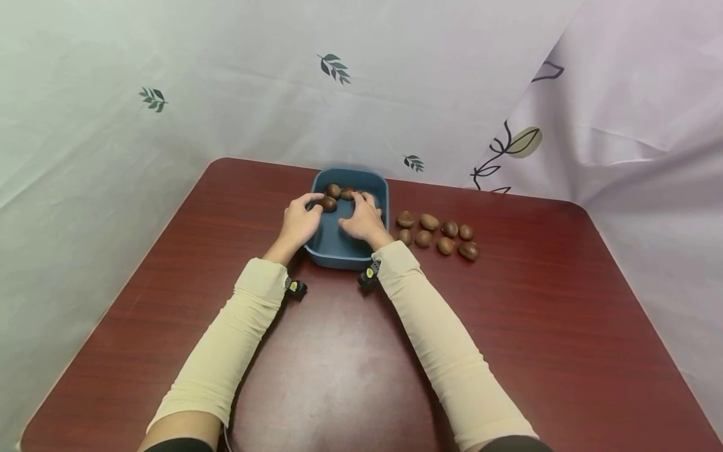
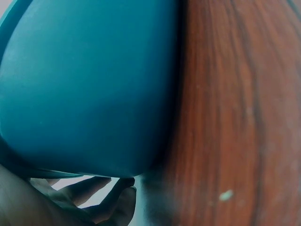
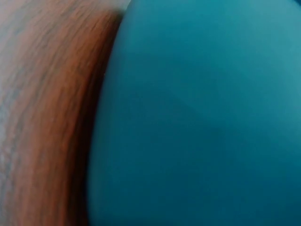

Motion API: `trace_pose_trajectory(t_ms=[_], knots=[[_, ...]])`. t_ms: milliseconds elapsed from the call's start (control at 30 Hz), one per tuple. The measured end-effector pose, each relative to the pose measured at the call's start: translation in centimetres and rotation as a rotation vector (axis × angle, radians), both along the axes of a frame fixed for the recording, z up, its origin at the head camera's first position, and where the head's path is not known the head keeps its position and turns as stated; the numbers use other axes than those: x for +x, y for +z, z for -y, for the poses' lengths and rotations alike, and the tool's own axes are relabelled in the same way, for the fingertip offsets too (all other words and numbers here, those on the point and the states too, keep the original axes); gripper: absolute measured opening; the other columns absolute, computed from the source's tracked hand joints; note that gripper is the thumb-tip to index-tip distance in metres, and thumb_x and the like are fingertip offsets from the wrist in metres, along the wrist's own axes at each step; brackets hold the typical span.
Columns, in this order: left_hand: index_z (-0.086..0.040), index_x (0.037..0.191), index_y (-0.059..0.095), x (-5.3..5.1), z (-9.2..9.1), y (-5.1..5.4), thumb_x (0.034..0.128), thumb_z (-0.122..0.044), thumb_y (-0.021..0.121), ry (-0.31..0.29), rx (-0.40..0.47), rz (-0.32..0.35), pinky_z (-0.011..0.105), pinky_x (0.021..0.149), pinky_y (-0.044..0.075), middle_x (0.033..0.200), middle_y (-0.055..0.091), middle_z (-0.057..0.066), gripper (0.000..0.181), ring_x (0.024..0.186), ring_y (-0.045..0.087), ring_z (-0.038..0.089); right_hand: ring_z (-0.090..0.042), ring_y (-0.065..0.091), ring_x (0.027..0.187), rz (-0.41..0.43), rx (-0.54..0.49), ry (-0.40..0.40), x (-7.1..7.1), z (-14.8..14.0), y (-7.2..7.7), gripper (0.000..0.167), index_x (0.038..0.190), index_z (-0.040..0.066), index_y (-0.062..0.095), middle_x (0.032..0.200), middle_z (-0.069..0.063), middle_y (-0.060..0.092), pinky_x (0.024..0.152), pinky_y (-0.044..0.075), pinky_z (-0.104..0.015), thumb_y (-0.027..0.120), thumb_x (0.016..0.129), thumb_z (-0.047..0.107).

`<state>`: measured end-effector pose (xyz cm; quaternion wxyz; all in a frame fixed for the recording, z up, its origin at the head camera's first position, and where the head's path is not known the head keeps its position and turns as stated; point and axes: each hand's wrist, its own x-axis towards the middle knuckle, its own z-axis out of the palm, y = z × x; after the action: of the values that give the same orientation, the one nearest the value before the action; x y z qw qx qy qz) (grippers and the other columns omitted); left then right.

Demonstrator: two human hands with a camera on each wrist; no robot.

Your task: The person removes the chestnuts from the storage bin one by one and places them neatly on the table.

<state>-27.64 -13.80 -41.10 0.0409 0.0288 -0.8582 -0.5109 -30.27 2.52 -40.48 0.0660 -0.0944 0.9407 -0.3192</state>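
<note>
A blue rectangular bin (image 1: 339,260) stands near the table's back edge, with several brown chestnuts (image 1: 333,190) at its far end. My left hand (image 1: 299,223) reaches over the left wall and pinches a chestnut (image 1: 328,204) between index finger and thumb. In the left wrist view, the other fingers (image 2: 124,205) of that hand hang outside the bin wall. Inside the bin, my right hand (image 1: 364,221) reaches toward the chestnuts by the right wall, its thumb spread from the fingers; it partly covers them. The right wrist view shows only the bin's outer wall (image 3: 197,117) and table.
To the right of the bin, several chestnuts (image 1: 429,222) lie in two rough rows on the dark red wooden table (image 1: 542,314). A pale patterned cloth (image 1: 243,94) hangs behind the table. Small black cameras sit at both wrists, close to the bin's front.
</note>
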Motion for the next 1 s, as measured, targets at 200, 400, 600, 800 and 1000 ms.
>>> trace_pose_trajectory(t_ms=[200, 400, 600, 800, 1000], knots=[[-0.015, 0.140, 0.058, 0.01, -0.07, -0.13, 0.1006, -0.021, 0.047, -0.004, 0.005, 0.010, 0.040, 0.072, 0.036, 0.135, 0.057, 0.014, 0.041, 0.069, 0.040, 0.029, -0.036, 0.029, 0.143, -0.023, -0.003, -0.008, 0.35, -0.06, 0.09, 0.070, 0.154, 0.007, 0.035, 0.158, -0.016, 0.027, 0.114, 0.027, -0.051, 0.067, 0.093, 0.025], [-0.015, 0.139, 0.059, 0.18, -0.18, 0.15, 0.1006, -0.022, 0.047, -0.013, 0.023, 0.010, 0.043, 0.078, 0.038, 0.132, 0.058, 0.016, 0.041, 0.084, 0.049, 0.032, -0.029, 0.048, 0.128, -0.075, -0.047, -0.037, 0.54, -0.05, 0.26, 0.059, 0.147, 0.011, 0.047, 0.144, -0.012, 0.049, 0.101, 0.043, -0.046, 0.066, 0.093, 0.025], [-0.016, 0.140, 0.058, 0.25, -0.07, 0.34, 0.1009, -0.022, 0.046, -0.008, 0.021, 0.005, 0.040, 0.071, 0.037, 0.105, 0.061, 0.018, 0.041, 0.060, 0.036, 0.026, -0.039, 0.041, 0.129, -0.094, -0.058, -0.052, 0.25, 0.10, 0.35, 0.061, 0.149, 0.013, 0.045, 0.150, -0.013, 0.038, 0.102, 0.039, -0.049, 0.066, 0.093, 0.024], [-0.016, 0.141, 0.057, 0.16, 0.16, 0.05, 0.1014, -0.023, 0.044, -0.012, 0.003, 0.009, 0.038, 0.065, 0.036, 0.088, 0.057, 0.016, 0.042, 0.052, 0.029, 0.019, -0.041, 0.021, 0.145, -0.034, 0.072, 0.017, 0.12, 0.28, 0.19, 0.070, 0.154, 0.013, 0.035, 0.161, -0.015, 0.020, 0.115, 0.022, -0.052, 0.067, 0.093, 0.027], [-0.017, 0.141, 0.057, 0.14, 0.12, -0.01, 0.1015, -0.024, 0.045, -0.011, 0.004, 0.022, 0.036, 0.060, 0.036, 0.068, 0.048, 0.009, 0.042, 0.047, 0.029, 0.016, -0.030, 0.046, 0.123, -0.067, 0.036, -0.024, 0.34, 0.26, 0.29, 0.056, 0.144, 0.008, 0.048, 0.145, -0.014, 0.039, 0.102, 0.036, -0.044, 0.066, 0.094, 0.025]])
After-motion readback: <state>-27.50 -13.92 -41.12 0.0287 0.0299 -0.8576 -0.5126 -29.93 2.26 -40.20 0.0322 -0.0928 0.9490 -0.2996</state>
